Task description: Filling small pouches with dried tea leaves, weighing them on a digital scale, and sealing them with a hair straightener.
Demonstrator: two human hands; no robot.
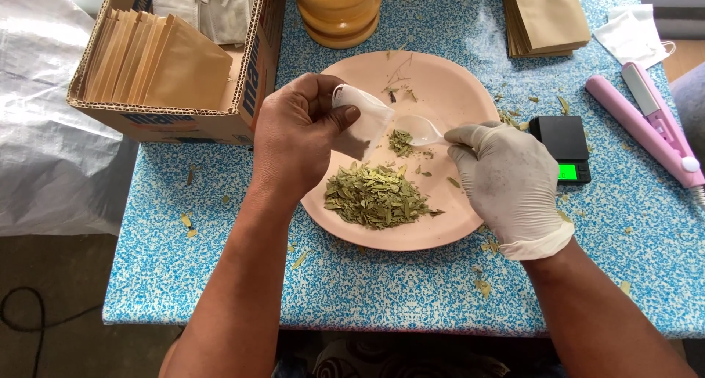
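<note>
Fingers: left [294, 139] pinch sachet [360, 124] | right [510, 176] grip spoon [418, 130], probably holding leaves | plate [455, 91]: leaf pile [376, 196]

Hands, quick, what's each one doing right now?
Left hand: closed, pinching a small white bag open.
Right hand, gloved: closed on a white spoon carrying dried leaves.

The right hand [514, 183] is covered by a thin, matt white glove of rubbery look, while the left hand [297, 139] is bare. A thin, slightly translucent white sachet [361, 124] is held, and a glossy clear plastic spoon [422, 130]. Dry, crumpled green leaves [376, 196] are seen on a smooth matt pink plate [448, 91]. The table [411, 290] is finished in speckled blue. Rough corrugated cardboard forms the box [176, 121]; its envelopes [158, 69] are matt brown paper.
</note>
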